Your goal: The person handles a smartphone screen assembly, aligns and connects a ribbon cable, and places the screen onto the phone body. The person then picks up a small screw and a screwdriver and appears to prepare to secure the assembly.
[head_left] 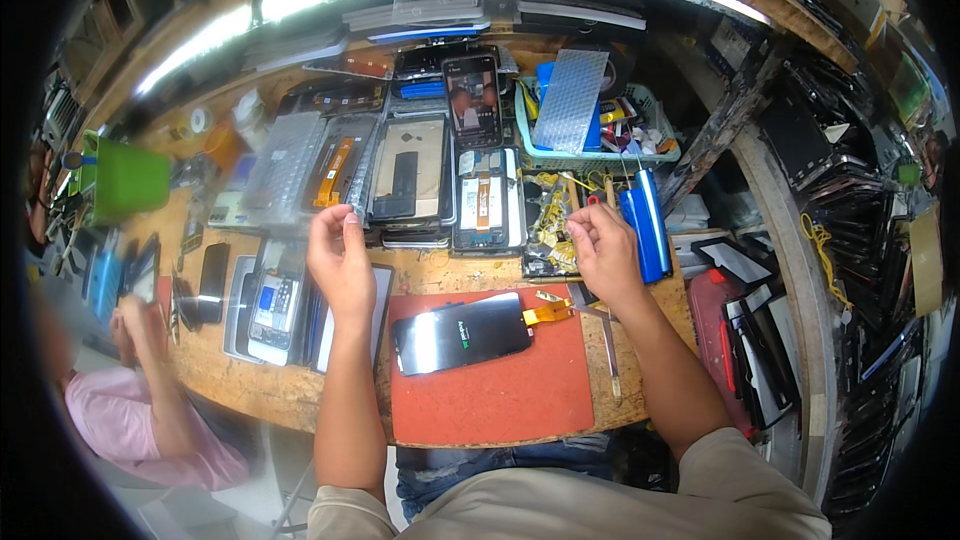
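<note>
Both my hands are raised above the bench, fingers pinched together. My left hand (343, 265) hovers beside the stacked phone parts, thumb against the forefinger. My right hand (608, 255) is next to a tray of small yellow parts (552, 225). Anything in either pinch is too small to make out. Between and below them, a lit phone screen (464, 332) lies face up on an orange-red work mat (490, 410), showing a small green logo. A gold flex cable (548, 312) sticks out from its right end; neither hand touches it.
Opened phones (487, 202) and a stack with an orange flex cable (338, 172) stand behind. An upright phone (472, 100) leans there. A pale green basket (600, 152), blue cylinder (645, 225) and brush (611, 360) are at right. A person in pink (150, 420) sits at left.
</note>
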### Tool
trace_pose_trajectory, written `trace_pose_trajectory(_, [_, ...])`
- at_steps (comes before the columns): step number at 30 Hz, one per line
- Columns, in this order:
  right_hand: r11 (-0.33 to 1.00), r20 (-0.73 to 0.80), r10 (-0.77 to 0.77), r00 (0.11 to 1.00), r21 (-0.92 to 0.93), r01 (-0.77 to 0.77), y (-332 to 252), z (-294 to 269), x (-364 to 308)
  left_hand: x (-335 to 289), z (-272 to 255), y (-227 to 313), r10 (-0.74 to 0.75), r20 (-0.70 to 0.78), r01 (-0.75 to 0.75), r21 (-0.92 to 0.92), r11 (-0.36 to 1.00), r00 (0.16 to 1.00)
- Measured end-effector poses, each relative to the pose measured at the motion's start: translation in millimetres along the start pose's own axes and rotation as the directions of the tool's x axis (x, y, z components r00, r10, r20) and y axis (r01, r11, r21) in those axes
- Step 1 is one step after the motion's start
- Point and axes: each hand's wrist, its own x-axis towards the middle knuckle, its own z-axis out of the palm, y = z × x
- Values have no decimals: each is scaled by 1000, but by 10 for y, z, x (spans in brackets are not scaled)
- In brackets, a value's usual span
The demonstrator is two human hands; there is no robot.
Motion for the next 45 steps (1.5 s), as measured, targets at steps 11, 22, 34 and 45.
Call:
trace_pose_trajectory(11, [997,-15,-49,999,-58,48,1,-9,10,-36,42,58,31,7,-31,27,999,999])
trace_pose_trajectory(22, [999,-20,29,999,22,-29,18,15,6,-21,34,24,24,-1,-24,32,999,1000])
trace_pose_trajectory(34, [992,-59,123,991,45,-121,-35,0,7,-33,30,47,41,-12,-41,30,999,999])
trace_pose_trajectory(45, [995,-2,91,996,43,-91,-2,14,1,-63,67,40,8,35,-10,50,999,999])
